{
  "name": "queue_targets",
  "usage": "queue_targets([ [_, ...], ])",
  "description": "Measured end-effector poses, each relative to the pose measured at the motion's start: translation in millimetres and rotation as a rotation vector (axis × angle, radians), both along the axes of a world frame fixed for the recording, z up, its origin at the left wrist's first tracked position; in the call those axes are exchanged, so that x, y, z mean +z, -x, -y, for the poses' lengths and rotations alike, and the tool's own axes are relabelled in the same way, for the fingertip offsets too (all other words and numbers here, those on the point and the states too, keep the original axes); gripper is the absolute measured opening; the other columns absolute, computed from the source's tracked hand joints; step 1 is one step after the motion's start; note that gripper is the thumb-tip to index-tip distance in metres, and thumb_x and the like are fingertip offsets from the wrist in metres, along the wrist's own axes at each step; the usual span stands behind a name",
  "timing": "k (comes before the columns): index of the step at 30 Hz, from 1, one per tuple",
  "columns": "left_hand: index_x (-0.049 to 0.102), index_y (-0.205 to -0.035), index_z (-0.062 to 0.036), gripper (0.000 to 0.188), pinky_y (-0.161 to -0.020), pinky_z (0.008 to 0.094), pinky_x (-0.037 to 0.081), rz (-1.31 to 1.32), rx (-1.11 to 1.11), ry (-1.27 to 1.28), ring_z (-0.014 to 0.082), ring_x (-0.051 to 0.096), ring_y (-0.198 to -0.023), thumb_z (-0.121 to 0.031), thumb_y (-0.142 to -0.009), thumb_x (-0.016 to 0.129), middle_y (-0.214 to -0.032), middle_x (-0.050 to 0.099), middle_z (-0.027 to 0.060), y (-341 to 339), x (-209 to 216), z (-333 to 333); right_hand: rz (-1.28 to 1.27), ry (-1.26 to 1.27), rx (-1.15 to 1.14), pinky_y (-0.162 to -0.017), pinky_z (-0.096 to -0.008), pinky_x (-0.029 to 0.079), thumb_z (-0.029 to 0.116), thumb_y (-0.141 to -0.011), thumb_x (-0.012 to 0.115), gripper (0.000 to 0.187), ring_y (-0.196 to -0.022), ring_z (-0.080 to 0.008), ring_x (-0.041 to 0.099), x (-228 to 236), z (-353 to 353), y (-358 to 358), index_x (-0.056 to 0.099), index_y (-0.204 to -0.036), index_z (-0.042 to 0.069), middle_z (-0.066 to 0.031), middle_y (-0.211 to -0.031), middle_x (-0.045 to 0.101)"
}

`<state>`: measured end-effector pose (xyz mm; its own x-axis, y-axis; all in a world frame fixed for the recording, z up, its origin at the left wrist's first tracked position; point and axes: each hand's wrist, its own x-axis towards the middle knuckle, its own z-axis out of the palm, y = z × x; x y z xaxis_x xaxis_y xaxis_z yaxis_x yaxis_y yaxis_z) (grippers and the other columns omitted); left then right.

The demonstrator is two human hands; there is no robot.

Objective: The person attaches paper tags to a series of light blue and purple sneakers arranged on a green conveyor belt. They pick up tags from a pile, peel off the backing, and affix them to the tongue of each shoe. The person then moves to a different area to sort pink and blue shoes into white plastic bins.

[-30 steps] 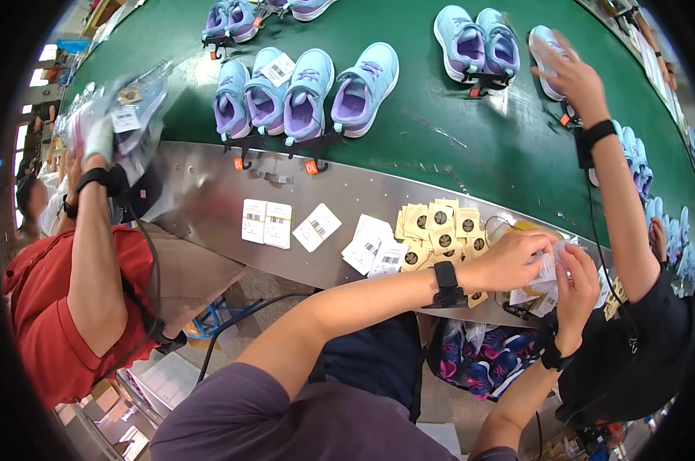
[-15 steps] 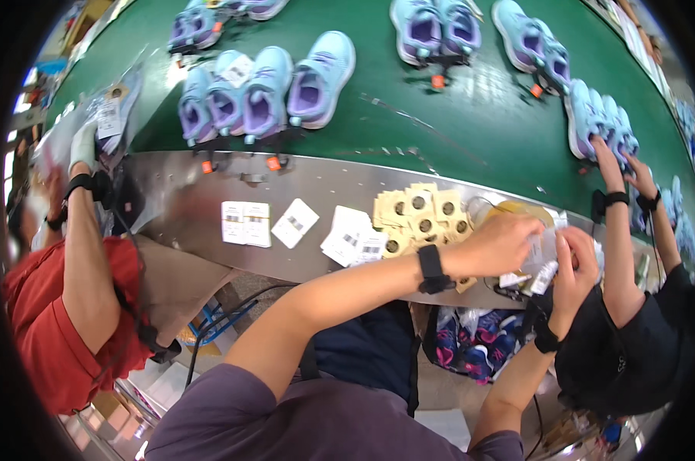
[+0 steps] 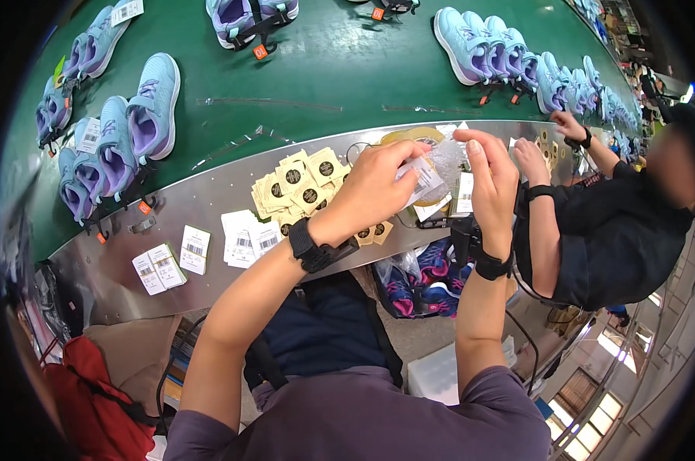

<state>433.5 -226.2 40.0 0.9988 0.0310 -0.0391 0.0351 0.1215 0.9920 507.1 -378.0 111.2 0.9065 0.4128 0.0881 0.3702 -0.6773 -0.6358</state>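
Above the metal ledge, my left hand [image 3: 378, 188] is closed on a white barcode label [image 3: 423, 181], gripped between thumb and fingers. Crumpled clear plastic film [image 3: 449, 156] spans the gap between my hands. At its other side my right hand [image 3: 491, 180] pinches the film's edge, thumb and forefinger raised; its other fingers are partly hidden. Below my left wrist lies a heap of tan stickers [image 3: 307, 196] with dark round prints. White barcode labels [image 3: 241, 240] lie in loose piles to its left.
Light blue sneakers [image 3: 154, 107] stand in groups on the green table [image 3: 324, 77]. A yellow tape roll [image 3: 413, 137] lies behind my hands. Below the ledge, a bag holds dark blue and pink shoes [image 3: 432, 284]. A co-worker in black [image 3: 593, 230] works at the right.
My view has swung to the right, so the table and labels appear farther left. My hands stay raised close together, and the barcode label in my left hand now shows plainly.
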Motion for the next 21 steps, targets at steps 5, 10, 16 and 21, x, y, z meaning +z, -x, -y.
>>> queue_targets([
  [5, 0.057, -0.096, 0.0051, 0.016, -0.083, 0.0351, 0.05, -0.012, -0.005, -0.005, 0.0254, 0.064, -0.098, -0.003, -0.083, 0.053, -0.116, 0.063, 0.0149, 1.7, -0.1, -1.0, 0.082, 0.045, 0.106, -0.075, -0.0311, 0.045, 0.006, -0.079, 0.065, 0.017, -0.084, -0.021, 0.06, -6.6, 1.1, 3.3, 0.067, -0.095, 0.001, -0.0077, -0.091, 0.067],
  [10, 0.058, -0.096, 0.0048, 0.016, -0.084, 0.0343, 0.049, -0.011, -0.019, -0.021, 0.0255, 0.064, -0.098, -0.002, -0.083, 0.053, -0.115, 0.063, 0.015, 0.1, 4.2, 0.0, 0.244, -0.117, 0.097, -0.079, -0.0318, 0.047, 0.003, -0.081, 0.064, 0.011, -0.085, -0.021, 0.061, -6.3, 0.9, 1.7, 0.065, -0.091, -0.002, -0.0104, -0.092, 0.067],
  [16, 0.06, -0.098, 0.0031, 0.017, -0.081, 0.0298, 0.049, -0.034, 0.049, 0.088, 0.0175, 0.062, -0.094, -0.001, -0.083, 0.055, -0.116, 0.061, 0.0121, 2.0, 3.1, -6.6, 0.194, -0.925, -0.085, -0.075, -0.029, 0.05, 0.001, -0.092, 0.051, 0.011, -0.08, -0.0179, 0.061, 30.5, -9.6, 11.5, 0.059, -0.098, -0.004, -0.0146, -0.087, 0.063],
  [21, 0.061, -0.104, 0.003, 0.021, -0.078, 0.0245, 0.049, -0.129, 0.388, 0.437, 0.0116, 0.06, -0.087, 0.001, -0.083, 0.061, -0.103, 0.061, 0.0059, 35.1, 11.4, -31.7, -0.103, -0.32, 0.005, -0.062, -0.027, 0.049, -0.003, -0.089, 0.053, 0.016, -0.069, -0.0148, 0.061, 38.5, -40.7, 40.0, 0.06, -0.104, -0.001, -0.0104, -0.081, 0.063],
])
